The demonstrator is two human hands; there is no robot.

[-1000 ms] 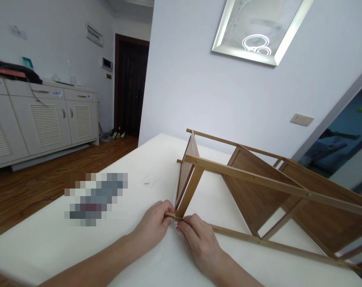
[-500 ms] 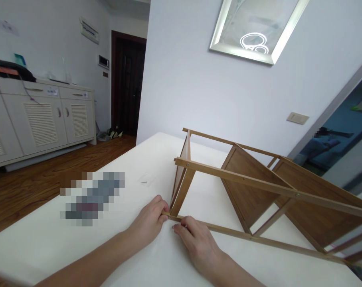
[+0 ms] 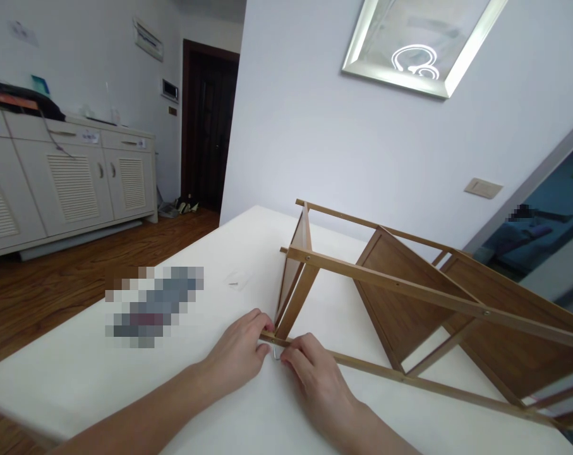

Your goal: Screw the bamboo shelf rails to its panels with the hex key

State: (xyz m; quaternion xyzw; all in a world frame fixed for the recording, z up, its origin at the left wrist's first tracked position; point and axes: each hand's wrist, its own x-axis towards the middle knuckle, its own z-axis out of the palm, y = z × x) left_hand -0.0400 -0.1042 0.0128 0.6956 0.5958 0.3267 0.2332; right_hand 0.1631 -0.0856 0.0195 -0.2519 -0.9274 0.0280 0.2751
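Soft light, ring-shaped glare on framed picture (image 3: 423, 38), pixelated patch (image 3: 158, 306) at left, perhaps slight blur

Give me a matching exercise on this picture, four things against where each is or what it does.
1. Left hand
2. Right hand
3. Wooden shelf
4. Framed picture

A. Holding a thin metal piece
B. On the wall
C. Gripping the end of the lower rail
D. On the white table

Pairs: 1-C, 2-A, 3-D, 4-B.

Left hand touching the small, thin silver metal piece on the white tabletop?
Apart: in the head view, white tabletop shows between the left hand and the small silver piece beyond it.
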